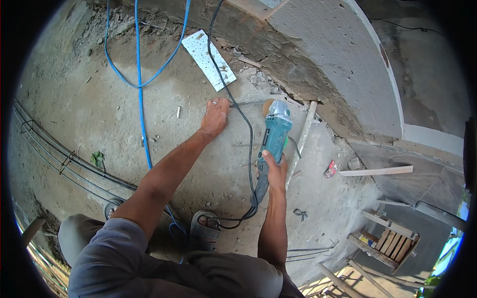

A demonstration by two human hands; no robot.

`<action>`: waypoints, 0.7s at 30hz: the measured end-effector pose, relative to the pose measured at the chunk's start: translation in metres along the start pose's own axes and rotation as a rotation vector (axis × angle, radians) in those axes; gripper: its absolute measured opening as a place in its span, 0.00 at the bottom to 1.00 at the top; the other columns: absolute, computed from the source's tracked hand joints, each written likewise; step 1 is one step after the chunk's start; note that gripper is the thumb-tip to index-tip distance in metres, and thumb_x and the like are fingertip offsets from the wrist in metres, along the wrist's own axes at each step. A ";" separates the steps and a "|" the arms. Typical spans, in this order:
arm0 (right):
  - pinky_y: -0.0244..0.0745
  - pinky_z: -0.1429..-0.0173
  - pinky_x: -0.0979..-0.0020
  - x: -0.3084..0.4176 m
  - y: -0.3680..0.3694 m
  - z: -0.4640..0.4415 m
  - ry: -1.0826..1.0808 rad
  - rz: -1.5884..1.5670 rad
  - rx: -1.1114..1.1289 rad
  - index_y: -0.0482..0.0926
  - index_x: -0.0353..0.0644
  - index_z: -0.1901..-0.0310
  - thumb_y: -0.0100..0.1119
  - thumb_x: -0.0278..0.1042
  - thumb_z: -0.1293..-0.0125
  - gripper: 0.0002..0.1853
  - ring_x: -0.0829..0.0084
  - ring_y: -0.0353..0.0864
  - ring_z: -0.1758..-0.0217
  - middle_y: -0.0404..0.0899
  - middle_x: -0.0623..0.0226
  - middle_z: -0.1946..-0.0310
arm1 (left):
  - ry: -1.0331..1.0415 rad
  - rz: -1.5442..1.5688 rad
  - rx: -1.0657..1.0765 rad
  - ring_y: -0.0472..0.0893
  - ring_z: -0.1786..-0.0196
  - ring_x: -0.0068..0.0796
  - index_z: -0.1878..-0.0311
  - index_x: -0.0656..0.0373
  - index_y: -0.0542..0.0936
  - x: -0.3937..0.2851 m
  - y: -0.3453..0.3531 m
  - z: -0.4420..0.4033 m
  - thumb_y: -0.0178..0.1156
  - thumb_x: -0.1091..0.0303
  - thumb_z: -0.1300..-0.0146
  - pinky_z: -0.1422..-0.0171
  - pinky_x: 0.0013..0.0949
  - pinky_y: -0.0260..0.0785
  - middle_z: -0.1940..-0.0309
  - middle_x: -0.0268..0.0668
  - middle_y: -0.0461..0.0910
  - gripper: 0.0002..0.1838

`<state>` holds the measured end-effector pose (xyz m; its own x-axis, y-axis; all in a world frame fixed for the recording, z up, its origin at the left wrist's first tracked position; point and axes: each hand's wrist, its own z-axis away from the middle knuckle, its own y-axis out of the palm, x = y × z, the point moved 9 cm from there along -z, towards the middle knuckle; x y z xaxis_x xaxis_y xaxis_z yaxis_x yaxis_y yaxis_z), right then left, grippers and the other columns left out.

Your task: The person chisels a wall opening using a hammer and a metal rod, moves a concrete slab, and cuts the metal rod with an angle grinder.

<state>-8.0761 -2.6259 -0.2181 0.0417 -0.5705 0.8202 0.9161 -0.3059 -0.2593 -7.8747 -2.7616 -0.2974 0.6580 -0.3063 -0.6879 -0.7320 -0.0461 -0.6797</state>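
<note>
My right hand (275, 168) is wrapped round the body of a teal angle grinder (276, 130), thumb on its side. The grinder's brown disc (268, 107) points toward the top, next to the end of a thin dark metal rod (252, 102). My left hand (215, 116) is closed on the other end of that rod, low over the concrete floor. The grinder's black cable (243, 116) loops from its rear end up past my left hand. Whether the disc touches the rod cannot be made out.
A speckled white board (208, 59) lies beyond my left hand. Blue hose (140, 104) and long rebar (64, 158) run on the left. Wooden strips (302, 141), a red wrapper (330, 169) and a slatted wooden crate (390, 243) are on the right, beside a low wall (343, 54).
</note>
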 end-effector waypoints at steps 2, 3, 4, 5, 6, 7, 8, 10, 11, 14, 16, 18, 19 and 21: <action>0.73 0.72 0.73 0.002 0.000 0.002 0.010 -0.004 -0.013 0.73 0.31 0.52 0.70 0.41 0.44 0.25 0.74 0.76 0.73 0.77 0.64 0.67 | 0.000 -0.010 0.004 0.70 0.55 0.45 0.55 0.60 0.70 0.000 0.000 0.000 0.54 0.77 0.42 0.49 0.46 0.57 0.62 0.44 0.72 0.11; 0.73 0.72 0.73 0.004 0.002 0.002 0.014 -0.009 -0.008 0.73 0.31 0.52 0.70 0.41 0.44 0.25 0.75 0.76 0.74 0.77 0.64 0.68 | -0.001 -0.019 0.009 0.70 0.55 0.45 0.56 0.60 0.70 0.000 0.000 0.000 0.54 0.77 0.41 0.49 0.46 0.57 0.63 0.44 0.71 0.10; 0.73 0.73 0.73 0.004 0.002 0.003 0.018 -0.015 -0.004 0.73 0.31 0.52 0.70 0.41 0.44 0.25 0.75 0.76 0.75 0.77 0.64 0.68 | 0.000 -0.018 0.010 0.70 0.55 0.45 0.56 0.60 0.70 0.000 0.002 0.000 0.54 0.77 0.41 0.49 0.46 0.57 0.63 0.44 0.71 0.10; 0.73 0.73 0.73 0.004 0.001 0.003 0.017 -0.015 -0.004 0.73 0.31 0.52 0.70 0.41 0.44 0.25 0.75 0.76 0.75 0.77 0.64 0.68 | 0.001 -0.014 0.012 0.70 0.55 0.46 0.56 0.60 0.70 0.001 0.002 0.000 0.54 0.77 0.41 0.49 0.46 0.57 0.63 0.44 0.71 0.10; 0.73 0.73 0.73 0.003 0.001 0.003 0.011 -0.011 -0.003 0.73 0.32 0.52 0.69 0.41 0.44 0.25 0.75 0.76 0.75 0.77 0.64 0.68 | 0.000 -0.012 0.012 0.70 0.55 0.46 0.56 0.60 0.70 0.001 0.003 0.000 0.54 0.77 0.41 0.49 0.46 0.57 0.63 0.44 0.71 0.10; 0.73 0.73 0.73 0.004 0.002 0.003 0.005 -0.007 -0.001 0.73 0.32 0.52 0.69 0.41 0.44 0.25 0.74 0.76 0.75 0.77 0.64 0.68 | 0.000 -0.012 0.012 0.70 0.55 0.46 0.56 0.60 0.70 0.000 0.001 0.000 0.54 0.77 0.41 0.49 0.46 0.57 0.63 0.44 0.71 0.10; 0.73 0.73 0.73 0.005 0.002 0.003 0.005 -0.007 -0.001 0.73 0.32 0.52 0.69 0.41 0.44 0.25 0.74 0.76 0.75 0.77 0.64 0.68 | -0.004 -0.028 0.020 0.71 0.54 0.45 0.58 0.60 0.69 0.000 0.001 -0.001 0.54 0.75 0.41 0.49 0.45 0.58 0.62 0.44 0.72 0.08; 0.73 0.73 0.73 0.004 0.003 0.004 0.021 -0.005 -0.001 0.73 0.32 0.53 0.69 0.41 0.43 0.24 0.74 0.76 0.75 0.77 0.64 0.69 | -0.009 -0.044 0.031 0.72 0.53 0.44 0.59 0.61 0.69 -0.001 0.001 -0.001 0.54 0.74 0.41 0.48 0.45 0.59 0.62 0.44 0.73 0.07; 0.73 0.73 0.73 0.004 0.003 0.003 0.022 -0.005 -0.001 0.73 0.32 0.53 0.69 0.41 0.43 0.24 0.74 0.76 0.75 0.77 0.64 0.69 | -0.002 -0.052 0.023 0.72 0.53 0.44 0.59 0.61 0.69 -0.001 0.001 -0.001 0.54 0.74 0.41 0.49 0.45 0.59 0.62 0.44 0.73 0.07; 0.73 0.73 0.73 0.000 0.000 -0.002 0.007 -0.037 -0.015 0.73 0.32 0.53 0.69 0.41 0.43 0.24 0.75 0.76 0.75 0.77 0.65 0.69 | 0.001 -0.054 0.019 0.72 0.53 0.44 0.59 0.61 0.69 -0.001 0.000 -0.001 0.54 0.74 0.41 0.49 0.45 0.59 0.62 0.44 0.73 0.07; 0.71 0.80 0.72 0.003 0.001 -0.001 -0.049 -0.013 0.000 0.72 0.35 0.56 0.67 0.43 0.42 0.22 0.73 0.75 0.81 0.75 0.65 0.74 | -0.004 -0.049 0.023 0.72 0.53 0.44 0.59 0.61 0.69 -0.002 -0.001 -0.002 0.54 0.74 0.40 0.49 0.45 0.59 0.62 0.44 0.73 0.07; 0.72 0.76 0.73 0.003 0.000 0.002 -0.009 -0.020 0.008 0.73 0.33 0.54 0.68 0.42 0.43 0.23 0.74 0.76 0.77 0.76 0.65 0.71 | -0.002 -0.056 0.023 0.71 0.53 0.44 0.60 0.61 0.69 -0.002 -0.001 -0.002 0.54 0.74 0.40 0.49 0.45 0.59 0.62 0.44 0.73 0.07; 0.73 0.72 0.74 0.001 0.001 0.004 0.030 -0.027 0.016 0.73 0.31 0.53 0.69 0.42 0.43 0.25 0.74 0.77 0.72 0.77 0.65 0.68 | -0.002 -0.056 0.025 0.71 0.53 0.44 0.60 0.61 0.69 -0.001 0.000 -0.001 0.54 0.74 0.40 0.49 0.45 0.59 0.62 0.44 0.73 0.07; 0.73 0.72 0.74 0.002 0.002 0.004 0.032 -0.037 0.008 0.73 0.31 0.53 0.69 0.42 0.43 0.25 0.74 0.77 0.72 0.77 0.65 0.68 | 0.006 -0.055 0.019 0.71 0.53 0.44 0.60 0.61 0.69 -0.001 0.002 -0.001 0.55 0.74 0.41 0.48 0.45 0.58 0.62 0.44 0.73 0.07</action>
<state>-8.0730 -2.6249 -0.2150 -0.0053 -0.5833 0.8123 0.9200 -0.3211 -0.2246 -7.8765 -2.7624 -0.2978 0.6958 -0.3095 -0.6482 -0.6916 -0.0451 -0.7209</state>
